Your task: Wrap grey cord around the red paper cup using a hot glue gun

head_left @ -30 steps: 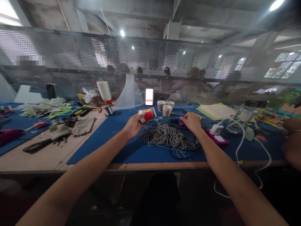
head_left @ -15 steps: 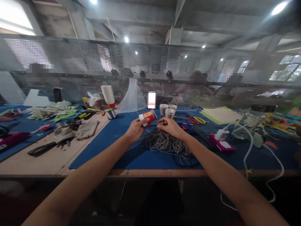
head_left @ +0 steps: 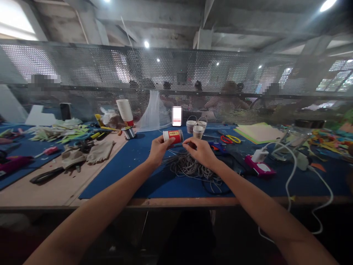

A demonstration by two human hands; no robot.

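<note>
Tipped on its side, a red and white paper cup is gripped in my left hand, the thumb lying along its wall. Just right of the cup's end, my right hand has thumb and forefinger closed in a pinch. What the pinch holds, if anything, is too small to make out. Below both hands a tangled heap of grey cord lies on the blue mat. Several small cups with looped handles stand just beyond my right hand.
Left are a stack of paper cups, a wire spool, gloves and a black-handled tool. Right are scissors, coloured sheets, a purple power strip with white cables and a glass jar. A lit phone stands behind.
The cup has turned from a slant to nearly level in my left hand. My right hand's fingertips have shifted slightly left, and the thin strand seen between them and the cup no longer shows clearly.
</note>
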